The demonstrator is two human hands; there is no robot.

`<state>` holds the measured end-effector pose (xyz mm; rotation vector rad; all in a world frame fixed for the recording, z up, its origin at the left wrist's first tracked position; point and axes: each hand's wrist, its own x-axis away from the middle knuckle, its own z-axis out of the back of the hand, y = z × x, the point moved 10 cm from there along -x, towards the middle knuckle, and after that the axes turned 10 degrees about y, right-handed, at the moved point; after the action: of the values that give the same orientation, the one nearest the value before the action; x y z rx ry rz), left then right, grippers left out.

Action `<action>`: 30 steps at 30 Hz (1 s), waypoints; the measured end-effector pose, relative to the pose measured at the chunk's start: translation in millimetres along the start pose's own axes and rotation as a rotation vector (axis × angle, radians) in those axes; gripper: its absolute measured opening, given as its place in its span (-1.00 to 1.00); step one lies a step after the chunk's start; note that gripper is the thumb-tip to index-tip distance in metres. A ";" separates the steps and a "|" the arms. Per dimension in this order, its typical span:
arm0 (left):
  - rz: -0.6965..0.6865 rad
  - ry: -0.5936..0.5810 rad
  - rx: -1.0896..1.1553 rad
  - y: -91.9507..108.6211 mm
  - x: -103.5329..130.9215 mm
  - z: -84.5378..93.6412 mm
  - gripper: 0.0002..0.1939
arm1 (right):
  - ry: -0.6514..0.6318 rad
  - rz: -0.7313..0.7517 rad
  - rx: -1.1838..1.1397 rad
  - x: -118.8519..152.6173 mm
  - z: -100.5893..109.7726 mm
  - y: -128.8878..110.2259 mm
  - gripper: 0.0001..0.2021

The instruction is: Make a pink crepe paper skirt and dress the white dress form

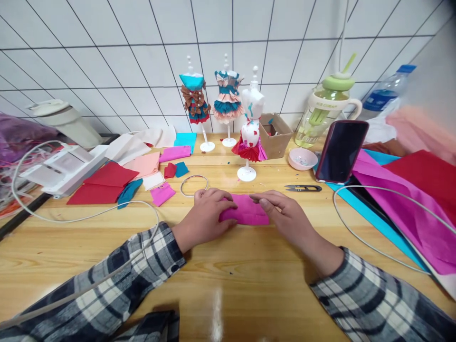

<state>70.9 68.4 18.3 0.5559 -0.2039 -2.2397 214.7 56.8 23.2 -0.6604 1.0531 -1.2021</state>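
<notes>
A folded magenta strip of cloth or crepe paper (249, 211) lies flat on the wooden table, a crease running along it. My left hand (212, 213) rests over its left end and holds it down, thumb near the front edge and fingers behind. At the upper right corner, my right hand (285, 213) pinches with thumb and forefinger; something dark and thin shows at the fingertips, too small to name. A silver ring (194, 185) lies behind my left hand. Dark thread snips (303, 188) lie behind my right hand.
Three small mannequins in ruffled dresses, the nearest a white one (251, 107), stand at the back. Around them are a cardboard box (278, 140), a pink bowl (302, 159), a phone (342, 152) and a green-lidded bottle (322, 109). Coloured pieces (112, 180) lie left; a cable (156, 223) crosses my left sleeve.
</notes>
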 end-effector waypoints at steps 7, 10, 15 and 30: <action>-0.036 0.019 0.044 8.0 5.2 0.7 -0.91 | -0.012 0.158 0.163 8.0 -10.3 -17.8 -0.72; -0.093 0.039 0.043 16.4 7.9 3.4 -0.95 | -0.046 0.229 0.221 12.2 -15.0 -24.4 -0.83; -0.186 0.125 -0.017 26.7 11.5 14.8 -0.92 | -0.123 0.301 0.361 17.8 -24.6 -25.6 -0.84; -0.227 0.211 0.013 32.9 14.3 25.7 -0.89 | -0.148 0.471 0.554 25.7 -31.3 -34.3 -0.93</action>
<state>73.1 35.0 47.1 0.8536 -0.0482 -2.3767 172.3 26.5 32.8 -0.0569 0.6526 -0.9475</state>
